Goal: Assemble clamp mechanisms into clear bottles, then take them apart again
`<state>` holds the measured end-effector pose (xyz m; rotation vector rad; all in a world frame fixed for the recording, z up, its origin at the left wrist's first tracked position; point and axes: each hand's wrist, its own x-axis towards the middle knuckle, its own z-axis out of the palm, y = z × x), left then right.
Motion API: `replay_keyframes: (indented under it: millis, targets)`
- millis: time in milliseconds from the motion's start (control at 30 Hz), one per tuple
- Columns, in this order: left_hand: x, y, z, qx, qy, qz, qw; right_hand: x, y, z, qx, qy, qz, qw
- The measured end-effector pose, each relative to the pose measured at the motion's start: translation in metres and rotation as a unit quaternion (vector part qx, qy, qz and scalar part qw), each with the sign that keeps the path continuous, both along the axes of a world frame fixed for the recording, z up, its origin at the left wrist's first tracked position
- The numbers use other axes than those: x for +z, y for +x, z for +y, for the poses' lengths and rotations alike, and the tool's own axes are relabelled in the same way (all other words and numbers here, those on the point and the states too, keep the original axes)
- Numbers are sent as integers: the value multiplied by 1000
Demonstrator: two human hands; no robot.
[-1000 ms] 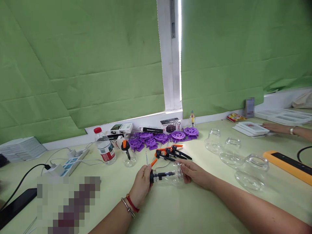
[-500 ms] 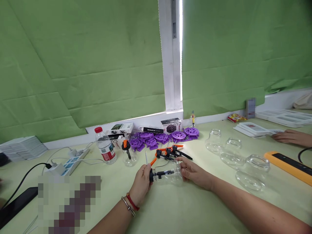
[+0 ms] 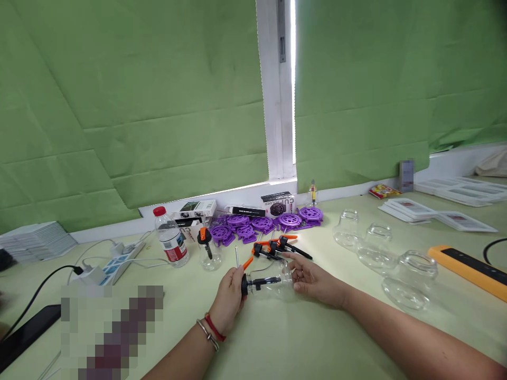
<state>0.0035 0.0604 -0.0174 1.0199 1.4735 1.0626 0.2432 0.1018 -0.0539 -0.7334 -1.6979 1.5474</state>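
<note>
Right hand (image 3: 317,282) now slackens its grip, fingers parted, by the glass bottle (image 3: 273,291); left hand (image 3: 227,296) grips its black cap (image 3: 244,285), best kept steady.

Soft light, faint shadows, white glare beside the window frame (image 3: 276,121).

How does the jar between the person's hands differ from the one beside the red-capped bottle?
The held jar is tipped on its side; the other jar stands upright. The left hand grasps the held jar's black end; no hand touches the other jar. Both are clear, with black fittings.
</note>
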Motion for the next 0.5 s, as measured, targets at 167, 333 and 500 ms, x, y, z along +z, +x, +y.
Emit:
replay_keyframes:
  millis: [167, 333, 500]
  targets:
    - [-2, 1, 1, -5, 5, 1, 1000, 6, -3, -3, 11, -5, -1, 1000]
    - [-5, -2, 5, 4, 6, -5, 1000, -4, 1, 2, 33, 3, 17, 999]
    - [-6, -3, 4, -1, 8, -12, 1000, -10, 3, 5, 32, 1, 6, 999]
